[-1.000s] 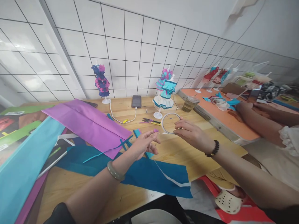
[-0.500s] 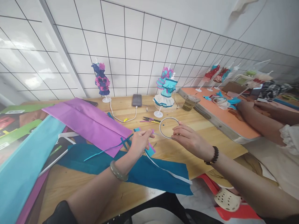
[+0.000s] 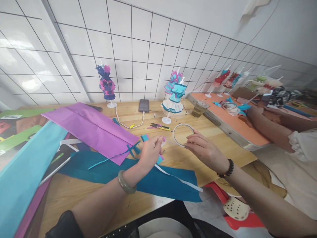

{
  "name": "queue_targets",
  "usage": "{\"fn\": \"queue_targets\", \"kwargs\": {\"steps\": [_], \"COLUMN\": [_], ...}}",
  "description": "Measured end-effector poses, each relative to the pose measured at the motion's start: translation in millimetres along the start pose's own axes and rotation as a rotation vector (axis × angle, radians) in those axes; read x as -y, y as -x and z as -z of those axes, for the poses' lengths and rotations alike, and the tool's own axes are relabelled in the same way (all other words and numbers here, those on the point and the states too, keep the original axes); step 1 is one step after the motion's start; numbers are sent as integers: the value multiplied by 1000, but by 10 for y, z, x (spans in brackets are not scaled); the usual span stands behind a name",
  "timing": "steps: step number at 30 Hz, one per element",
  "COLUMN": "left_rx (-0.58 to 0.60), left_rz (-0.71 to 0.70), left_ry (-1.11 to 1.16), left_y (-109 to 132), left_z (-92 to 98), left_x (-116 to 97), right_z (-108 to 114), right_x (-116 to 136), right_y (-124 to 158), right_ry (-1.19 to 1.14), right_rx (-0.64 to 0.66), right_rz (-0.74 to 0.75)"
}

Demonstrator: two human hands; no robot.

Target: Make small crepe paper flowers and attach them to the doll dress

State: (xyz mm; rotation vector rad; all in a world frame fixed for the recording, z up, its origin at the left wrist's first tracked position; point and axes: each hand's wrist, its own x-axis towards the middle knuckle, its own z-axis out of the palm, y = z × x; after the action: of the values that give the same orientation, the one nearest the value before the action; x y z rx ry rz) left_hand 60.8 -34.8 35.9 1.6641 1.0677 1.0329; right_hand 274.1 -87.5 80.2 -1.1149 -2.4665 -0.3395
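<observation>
My right hand (image 3: 204, 150) holds a thin white ring of tape (image 3: 182, 134) by its near edge, above the wooden table (image 3: 213, 132). My left hand (image 3: 150, 152) is closed in a pinch on the loose end of the tape and a small purple scrap. A white strip (image 3: 178, 178) trails from under my left hand across the dark teal fabric (image 3: 158, 181). Just left of that hand lie teal paper strips (image 3: 132, 149).
Purple fabric (image 3: 91, 127), light blue fabric (image 3: 22, 172), scissors (image 3: 158, 126), a phone (image 3: 144, 105) on a white cable and small dress mannequins (image 3: 173, 96) (image 3: 106, 84) lie beyond. A drink cup (image 3: 201, 108) stands by an orange board (image 3: 235, 125), where another person's arms (image 3: 269, 125) work.
My left hand went from open fingers to a pinch on the tape end. Both hands dropped slightly and the ring shifted a little right.
</observation>
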Motion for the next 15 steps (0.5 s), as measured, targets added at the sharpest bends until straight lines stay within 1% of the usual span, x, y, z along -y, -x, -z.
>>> {"fn": "queue_targets", "kwargs": {"steps": [4,10,15], "left_rx": [6,191,268], "left_rz": [5,63,122], "left_ry": [35,90,90], "left_y": [9,-33,-57], "left_z": [-3,2,-11], "left_x": [-15,26,66], "right_z": [-41,-130,-154], "right_x": [-5,-142,-271], "right_y": [22,136,253], "right_ry": [-42,-44,-18], "right_rx": [-43,-89,-70], "right_rz": [-34,-75,-109]}}
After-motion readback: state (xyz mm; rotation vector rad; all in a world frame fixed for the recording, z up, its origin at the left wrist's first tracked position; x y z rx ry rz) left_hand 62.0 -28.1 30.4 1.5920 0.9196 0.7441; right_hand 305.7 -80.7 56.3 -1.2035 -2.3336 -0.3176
